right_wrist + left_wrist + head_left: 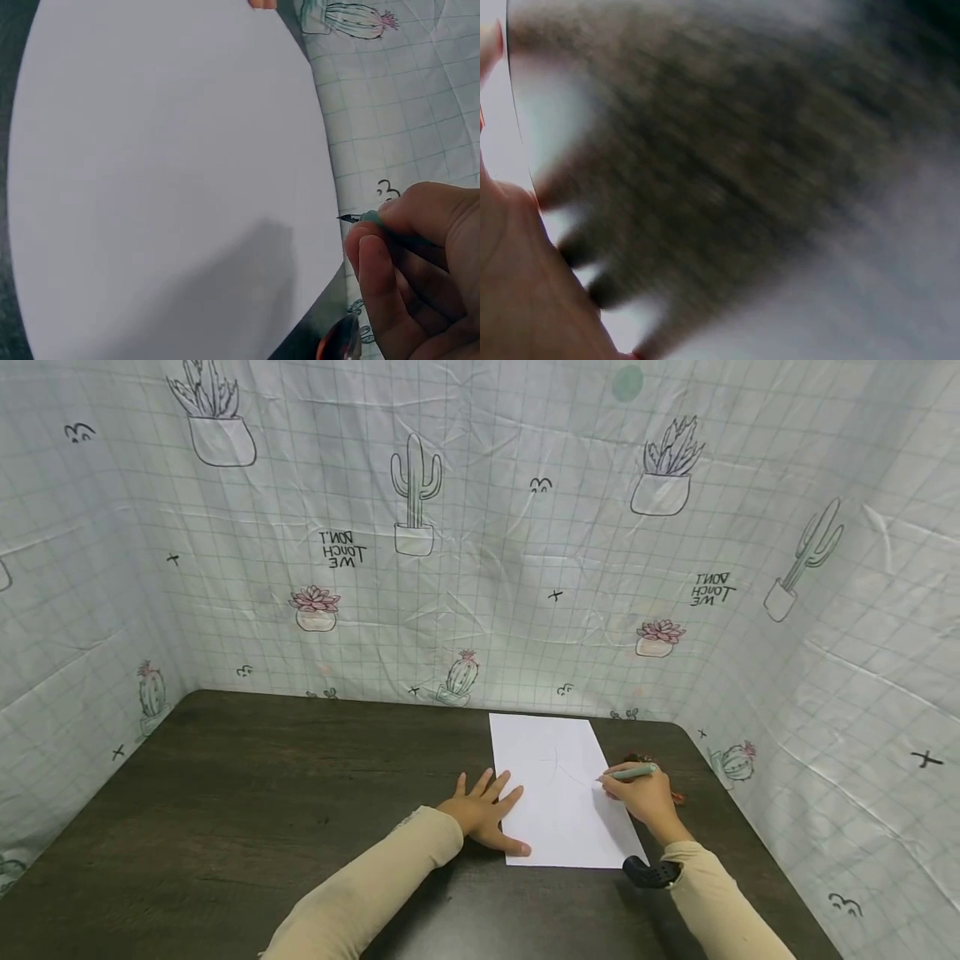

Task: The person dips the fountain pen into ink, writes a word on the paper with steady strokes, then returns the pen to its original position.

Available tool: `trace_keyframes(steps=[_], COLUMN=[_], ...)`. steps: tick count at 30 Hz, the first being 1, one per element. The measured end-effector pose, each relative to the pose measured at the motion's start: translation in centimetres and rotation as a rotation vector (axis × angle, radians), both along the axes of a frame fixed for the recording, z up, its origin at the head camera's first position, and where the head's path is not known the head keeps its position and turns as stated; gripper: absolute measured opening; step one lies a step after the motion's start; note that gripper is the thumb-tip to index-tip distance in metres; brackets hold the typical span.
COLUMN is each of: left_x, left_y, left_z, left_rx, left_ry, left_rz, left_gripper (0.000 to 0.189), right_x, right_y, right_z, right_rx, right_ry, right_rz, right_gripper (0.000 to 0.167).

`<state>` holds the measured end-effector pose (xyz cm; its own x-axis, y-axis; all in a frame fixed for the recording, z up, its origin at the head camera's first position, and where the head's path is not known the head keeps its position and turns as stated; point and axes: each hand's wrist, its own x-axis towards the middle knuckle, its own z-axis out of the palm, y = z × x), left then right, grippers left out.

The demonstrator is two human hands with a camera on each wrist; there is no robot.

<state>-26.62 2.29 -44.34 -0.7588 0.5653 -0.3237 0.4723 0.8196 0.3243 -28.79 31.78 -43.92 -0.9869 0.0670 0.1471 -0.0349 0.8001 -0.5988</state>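
Observation:
A white sheet of paper (555, 827) lies on the dark wooden table, bearing a few faint thin lines (557, 766) in its upper half. My left hand (486, 814) rests spread over the sheet's left edge, fingers apart. In the left wrist view that hand (525, 277) shows only at the left border. Thumb and fingers of my right hand (648, 797) pinch a light green pen (633, 771) near the paper's right edge. The right wrist view shows the pen's dark pointed tip (349, 218) protruding beyond the fingers of the right hand (420, 270).
Partly hidden behind the right hand is a dark, shiny reddish object (341, 341). A black strap (649, 872) circles the right wrist. The dark table (262, 793) extends left, and a grid-patterned cloth with cactus drawings (487, 593) hangs around its back and sides.

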Motion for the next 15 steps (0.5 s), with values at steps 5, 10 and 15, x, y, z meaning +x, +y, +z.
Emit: trace_keyframes(steps=[5,10,15], left_x=[0.2,-0.3,-1.4], left_y=[-0.1,0.1,0.3], left_z=[0.1,-0.4,-2.2], left_rx=[-0.008,-0.007,-0.003], left_ry=[0.028,0.014,-0.007], left_rz=[-0.003,-0.002,-0.011], left_gripper=[0.093,0.094,0.098], right_x=[-0.1,-0.2,-0.5], right_y=[-0.1,-0.4,-0.7], right_z=[0.9,1.5,1.7], right_rx=[-0.038,-0.064,-0.103], right_ry=[-0.006,-0.024,-0.031], right_rz=[0.008,0.003,0.002], right_gripper=[0.024,0.028,0.031])
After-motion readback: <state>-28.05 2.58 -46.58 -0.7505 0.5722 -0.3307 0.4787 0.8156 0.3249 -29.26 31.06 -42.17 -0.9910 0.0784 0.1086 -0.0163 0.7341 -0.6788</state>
